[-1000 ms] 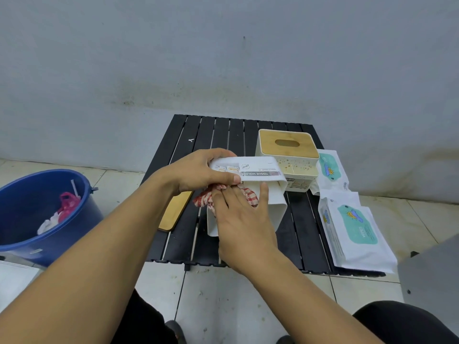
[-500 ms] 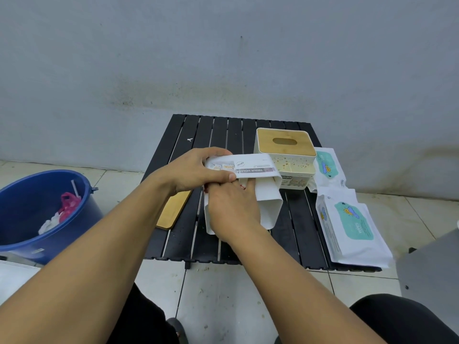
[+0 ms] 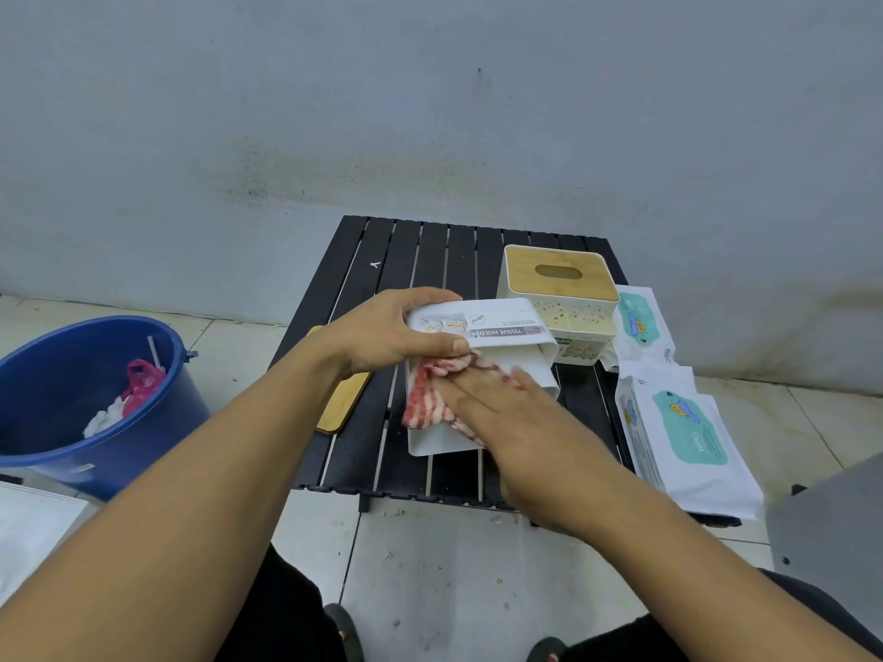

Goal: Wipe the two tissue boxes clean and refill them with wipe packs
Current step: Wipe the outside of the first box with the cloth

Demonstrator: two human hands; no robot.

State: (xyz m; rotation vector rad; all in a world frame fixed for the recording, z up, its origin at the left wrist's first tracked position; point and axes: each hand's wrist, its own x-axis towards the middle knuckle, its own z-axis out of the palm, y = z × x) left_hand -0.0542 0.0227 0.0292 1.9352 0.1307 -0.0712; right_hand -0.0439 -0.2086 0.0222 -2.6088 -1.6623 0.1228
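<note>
A white tissue box (image 3: 506, 355) without its lid lies tipped toward me on the black slatted table (image 3: 430, 250). My left hand (image 3: 392, 332) grips its labelled upper side. My right hand (image 3: 521, 422) presses a red-and-white striped cloth (image 3: 430, 398) with flat fingers against the box's inner wall. A second white tissue box (image 3: 573, 322) with a bamboo lid (image 3: 556, 272) stands upright just behind. Two white wipe packs, the far wipe pack (image 3: 640, 322) and the near wipe pack (image 3: 683, 432), lie at the table's right edge.
A loose bamboo lid (image 3: 341, 403) lies on the table to the left, partly under my left forearm. A blue bucket (image 3: 71, 408) with rubbish stands on the tiled floor at left. A grey panel (image 3: 831, 527) sits at lower right. The wall is close behind the table.
My right hand has pulled back out of the box toward me, bringing the striped cloth into view again. My left hand still holds the box.
</note>
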